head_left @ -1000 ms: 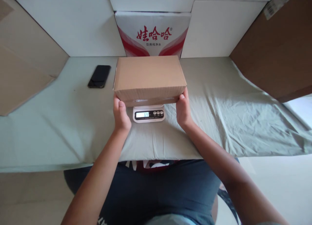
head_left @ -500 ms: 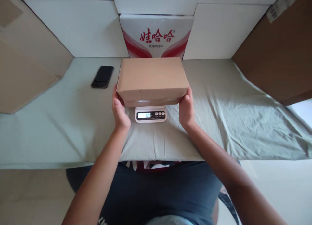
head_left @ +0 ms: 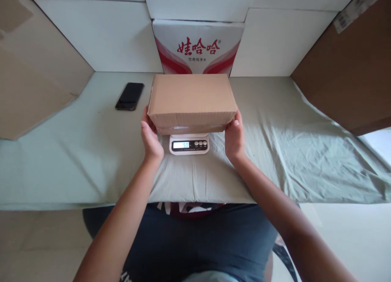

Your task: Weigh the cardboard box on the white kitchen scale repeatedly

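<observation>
Scale (head_left: 189,145) readout dropped from 64 a second ago to about 58 now. Left hand (head_left: 150,139) slid up the left end of the cardboard box (head_left: 192,99), thumb now at the upper corner instead of low by the scale. Right hand (head_left: 234,138) shifted slightly up the right end. Whole scene sits a bit lower and right in frame; phone (head_left: 130,96) likewise.

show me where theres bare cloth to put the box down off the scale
Widest free patch: green cloth right of the right hand, up to the brown carton. Smaller one left of the left hand, below the phone. The middle is crowded: box on scale.
</observation>
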Demonstrator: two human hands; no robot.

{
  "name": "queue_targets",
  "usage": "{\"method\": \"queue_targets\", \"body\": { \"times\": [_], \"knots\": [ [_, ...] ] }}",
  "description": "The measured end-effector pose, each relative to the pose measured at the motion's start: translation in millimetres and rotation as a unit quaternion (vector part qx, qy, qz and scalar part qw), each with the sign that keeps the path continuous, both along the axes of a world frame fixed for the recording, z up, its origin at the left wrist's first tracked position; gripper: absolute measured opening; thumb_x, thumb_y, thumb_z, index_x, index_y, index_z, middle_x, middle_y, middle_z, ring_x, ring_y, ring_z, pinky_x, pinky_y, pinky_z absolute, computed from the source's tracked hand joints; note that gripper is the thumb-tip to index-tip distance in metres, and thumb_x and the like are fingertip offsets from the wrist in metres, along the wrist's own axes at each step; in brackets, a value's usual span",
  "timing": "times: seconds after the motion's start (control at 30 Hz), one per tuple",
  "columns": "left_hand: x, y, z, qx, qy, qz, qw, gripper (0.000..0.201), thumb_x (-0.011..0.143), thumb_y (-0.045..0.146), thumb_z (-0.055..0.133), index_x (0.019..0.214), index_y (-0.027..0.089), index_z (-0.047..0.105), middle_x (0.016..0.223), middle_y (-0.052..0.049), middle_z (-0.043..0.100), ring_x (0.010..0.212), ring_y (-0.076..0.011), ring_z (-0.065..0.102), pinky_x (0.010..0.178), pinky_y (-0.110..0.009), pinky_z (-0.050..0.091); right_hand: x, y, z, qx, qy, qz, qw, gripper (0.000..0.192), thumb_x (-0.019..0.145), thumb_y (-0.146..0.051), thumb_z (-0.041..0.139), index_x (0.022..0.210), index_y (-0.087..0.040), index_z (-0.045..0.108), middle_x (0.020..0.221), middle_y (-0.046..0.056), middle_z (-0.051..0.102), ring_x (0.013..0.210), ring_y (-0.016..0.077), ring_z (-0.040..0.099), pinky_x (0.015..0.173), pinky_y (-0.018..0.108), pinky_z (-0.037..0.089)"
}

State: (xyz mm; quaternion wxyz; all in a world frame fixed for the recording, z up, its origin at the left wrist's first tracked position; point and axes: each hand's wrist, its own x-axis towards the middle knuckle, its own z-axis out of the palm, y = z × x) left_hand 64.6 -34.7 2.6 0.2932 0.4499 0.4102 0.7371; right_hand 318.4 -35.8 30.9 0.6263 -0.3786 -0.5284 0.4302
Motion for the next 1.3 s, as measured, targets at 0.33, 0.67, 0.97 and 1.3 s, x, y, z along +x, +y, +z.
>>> {"method": "queue_targets", "body": {
  "times": [0.33,0.67,0.97,1.3],
  "knots": [
    [6.7,-4.0,9.1,-0.014,-0.027,-0.001,1.0,0.08,0.093,0.088,0.041,0.141,0.028,0.067,0.156,-0.011,0.065,0.157,-0.0286,0.049,0.13,-0.044,0.039,-4.5,-5.3,3.8,0.008,0.041,0.009,0.999,0.062,0.093,-0.069,0.052,0.147,-0.04,0.058,0.165,-0.001,0.056,0.164,0.0305,0.041,0.14,0.056,0.029],
    [11.8,-7.6,13.7,-0.026,-0.043,0.0,0.999,0.077,0.096,0.084,0.043,0.138,0.025,0.07,0.148,-0.012,0.071,0.151,-0.0269,0.057,0.122,-0.037,0.046,-5.3,-6.7,9.4,0.007,0.033,0.01,0.999,0.062,0.093,-0.072,0.051,0.144,-0.037,0.062,0.16,0.001,0.061,0.16,0.0301,0.046,0.139,0.049,0.032],
    [11.6,-6.1,8.2,-0.021,-0.031,0.002,0.999,0.073,0.1,0.081,0.04,0.128,0.023,0.073,0.129,-0.011,0.078,0.136,-0.025,0.068,0.114,-0.032,0.052,-6.8,-7.1,10.2,-0.008,0.053,0.008,0.999,0.055,0.093,-0.067,0.053,0.136,-0.035,0.066,0.152,0.002,0.068,0.158,0.0297,0.048,0.138,0.048,0.034],
    [12.3,-7.1,10.2,-0.026,-0.033,0.007,0.999,0.08,0.097,0.086,0.038,0.126,0.022,0.075,0.123,-0.012,0.079,0.129,-0.0252,0.072,0.11,-0.033,0.055,-5.0,-5.8,8.6,-0.011,0.053,0.004,0.999,0.056,0.091,-0.07,0.054,0.132,-0.034,0.067,0.151,0.002,0.068,0.159,0.0312,0.047,0.139,0.051,0.032]
  ]
}}
